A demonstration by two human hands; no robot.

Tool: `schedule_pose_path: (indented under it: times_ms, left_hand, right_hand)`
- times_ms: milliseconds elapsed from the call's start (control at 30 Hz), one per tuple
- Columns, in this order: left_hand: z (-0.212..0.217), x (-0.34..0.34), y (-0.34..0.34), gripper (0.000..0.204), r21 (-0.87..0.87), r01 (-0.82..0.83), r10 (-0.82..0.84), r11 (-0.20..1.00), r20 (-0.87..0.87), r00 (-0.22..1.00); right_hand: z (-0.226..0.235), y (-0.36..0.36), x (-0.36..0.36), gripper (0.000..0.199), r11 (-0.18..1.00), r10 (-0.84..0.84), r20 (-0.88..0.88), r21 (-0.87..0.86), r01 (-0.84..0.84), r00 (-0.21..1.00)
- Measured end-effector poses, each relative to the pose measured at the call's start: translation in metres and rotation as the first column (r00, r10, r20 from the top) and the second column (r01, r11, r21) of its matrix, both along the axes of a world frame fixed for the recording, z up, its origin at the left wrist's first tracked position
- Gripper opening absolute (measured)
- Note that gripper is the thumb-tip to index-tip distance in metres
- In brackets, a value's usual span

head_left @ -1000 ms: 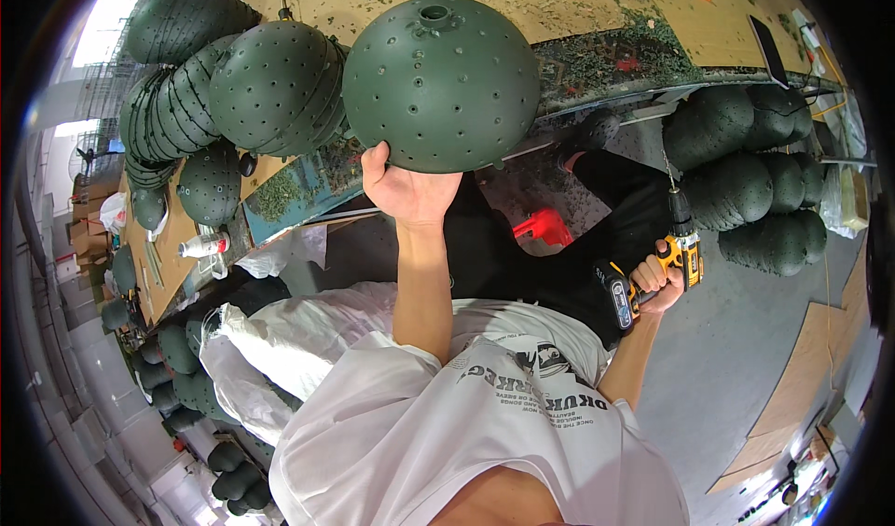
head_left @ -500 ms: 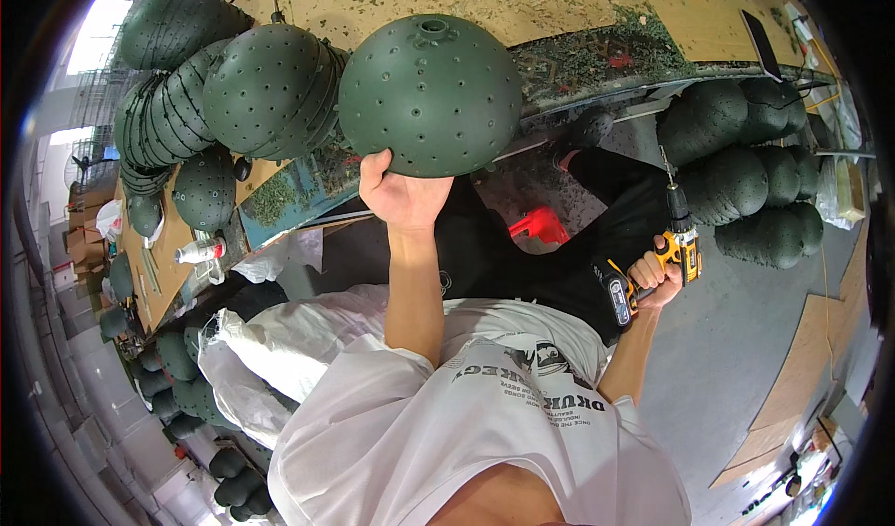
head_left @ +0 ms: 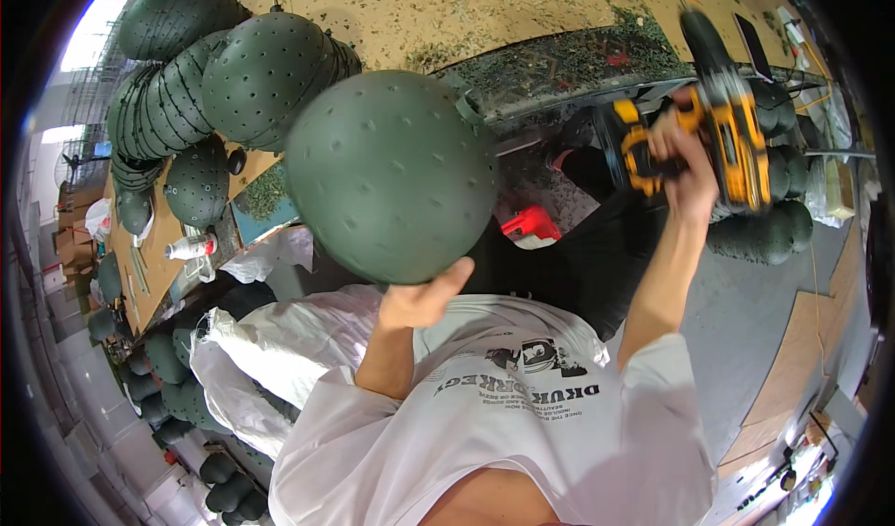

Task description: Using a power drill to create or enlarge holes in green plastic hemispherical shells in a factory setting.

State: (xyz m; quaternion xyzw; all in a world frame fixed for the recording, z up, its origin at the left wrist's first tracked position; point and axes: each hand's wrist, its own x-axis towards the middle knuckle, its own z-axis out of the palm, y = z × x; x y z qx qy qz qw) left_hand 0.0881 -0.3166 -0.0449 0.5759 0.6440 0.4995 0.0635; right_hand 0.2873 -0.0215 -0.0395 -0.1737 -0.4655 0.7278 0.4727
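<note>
My left hand grips a dark green plastic dome from below at its near edge, the thumb pressed on its surface. Small holes dot this dome all over, and a short spout-like collar sticks out at its upper right. Out to the right, my right hand is closed round the handle of a yellow-and-black cordless drill. The drill is raised with its long bit pointing away from me, smeared by motion. Bit and dome are well apart.
Stacked perforated green domes crowd the bench's left side. Green shavings litter the wooden bench top. More nested domes stand at right, behind the drill. A red object lies below the bench; a bottle sits at left.
The dome has come nearer me and left, turning so its collar swings from the top to the right side. My right hand has lifted the drill up and forward.
</note>
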Motion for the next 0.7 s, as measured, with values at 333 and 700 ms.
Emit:
schedule_pose_path:
  times_ms: [333, 700]
  left_hand:
    - [-0.003, -0.005, -0.013, 0.015, -0.091, 0.073, -0.021, 0.993, 0.477, 0.879]
    - [0.0, 0.003, 0.009, 0.037, 0.349, 0.13, -0.367, 0.928, 0.915, 0.167]
  right_hand:
    - [-0.038, 0.085, -0.12, 0.015, 0.612, -0.488, 0.216, 0.776, 0.154, 0.846]
    - [-0.027, 0.069, -0.081, 0.035, 0.784, -0.207, 0.387, 0.615, -0.084, 0.899]
